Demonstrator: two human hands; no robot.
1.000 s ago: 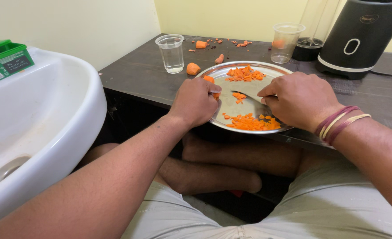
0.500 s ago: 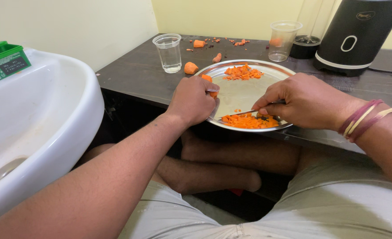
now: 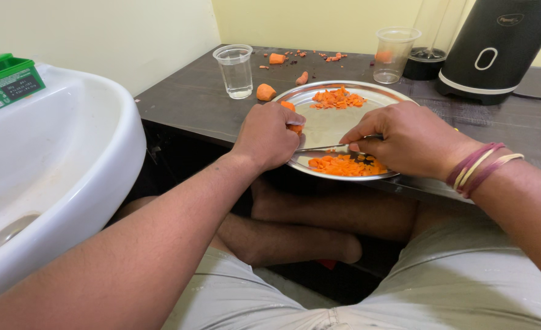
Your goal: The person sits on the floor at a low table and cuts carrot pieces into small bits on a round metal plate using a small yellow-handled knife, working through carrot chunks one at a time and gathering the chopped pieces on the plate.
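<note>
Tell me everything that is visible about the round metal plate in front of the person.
The steel plate is round, shiny and shallow with a raised rim. It lies flat at the near edge of the dark table. Two piles of chopped carrot lie on it, far and near. The left hand rests on its left rim holding a carrot piece; the right hand holds a knife across it.

The round plate is polished metal, smooth and mirror-bright, as is the thin knife blade. The counter looks like dark wood with a matt, faintly grained face. Both cups are clear, glossy plastic. The sink is smooth white glazed ceramic. The blender base is matt black plastic.
</note>
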